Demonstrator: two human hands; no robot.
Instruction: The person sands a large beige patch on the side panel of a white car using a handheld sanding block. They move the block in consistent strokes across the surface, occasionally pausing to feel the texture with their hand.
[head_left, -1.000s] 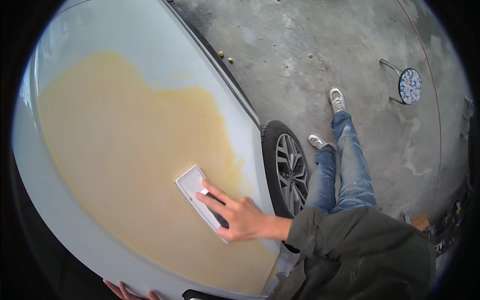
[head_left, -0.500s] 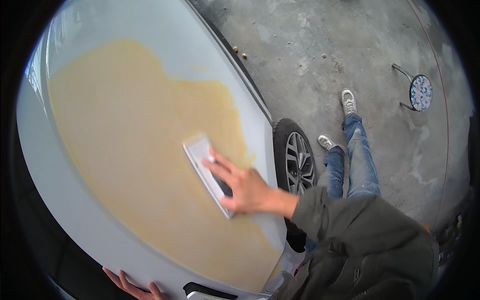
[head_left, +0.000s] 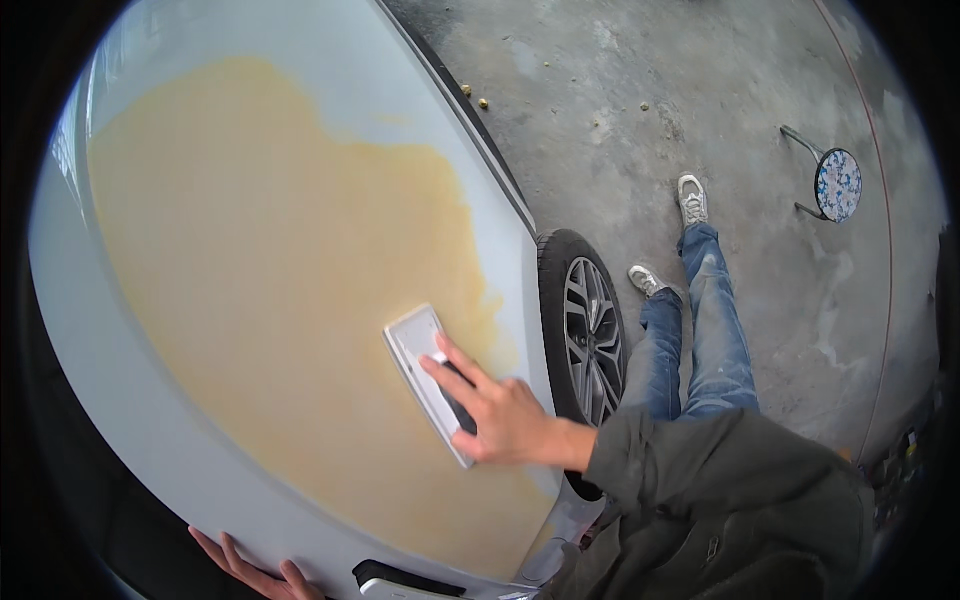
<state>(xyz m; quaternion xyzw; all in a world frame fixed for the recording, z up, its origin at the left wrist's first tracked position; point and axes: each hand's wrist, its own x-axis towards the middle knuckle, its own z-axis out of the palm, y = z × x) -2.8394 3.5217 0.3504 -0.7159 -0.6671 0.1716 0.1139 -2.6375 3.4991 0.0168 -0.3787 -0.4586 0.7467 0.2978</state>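
Note:
My right hand (head_left: pixel 510 420) grips a long, flat white sanding block (head_left: pixel 415 345) with a dark handle, the fingers spread over its top and the thumb at its lower end. The block lies flat on a broad yellowish-tan patch (head_left: pixel 270 230) of a light-coloured car's body panel (head_left: pixel 200 430), near the patch's right side. At the lower left, my left hand (head_left: pixel 255 575) rests with fingers apart by the edge of the panel; its wrist is out of view.
A car wheel (head_left: pixel 590 340) stands just right of the panel. My legs (head_left: pixel 715 320) and light shoes are on the grey concrete floor (head_left: pixel 590 60). A round stool (head_left: pixel 838 186) with a blue-and-white patterned seat is at the right. Small crumbs lie near the car.
My right hand has slid the sanding block down and slightly right across the patch. The left hand stays by the panel edge, and the whole view has shifted slightly.

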